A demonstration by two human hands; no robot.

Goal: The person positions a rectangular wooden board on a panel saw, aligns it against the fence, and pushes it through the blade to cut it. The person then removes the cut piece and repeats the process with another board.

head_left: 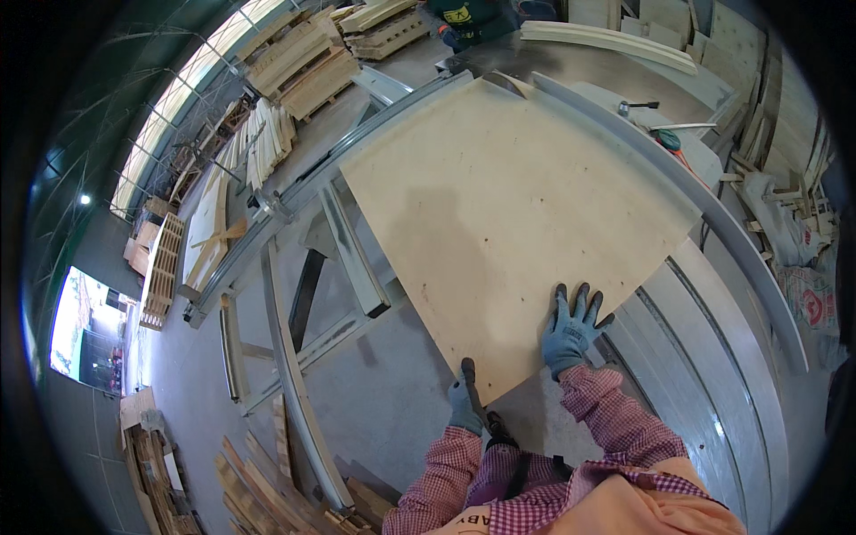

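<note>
A large pale plywood sheet (526, 205) lies across a metal sliding-table machine, its near corner pointing at my body. My left hand (465, 401), in a blue glove with dark fingertips, grips the sheet's edge close to that corner, thumb on top and the other fingers hidden beneath. Farther right, my right hand (573, 332), gloved alike, rests flat on the sheet by its right edge with fingers spread. Small dark knots and my shadow mark the wood's surface. A long grey fence rail (713, 205) curves along the sheet's far right side.
Grooved metal table strips (704, 357) run at the right. The open metal frame (294, 357) stands left of the sheet. Stacked boards (294, 67) and loose timber (259, 473) lie on the floor. A person (468, 22) stands beyond the machine. A tape measure (667, 140) lies behind the fence.
</note>
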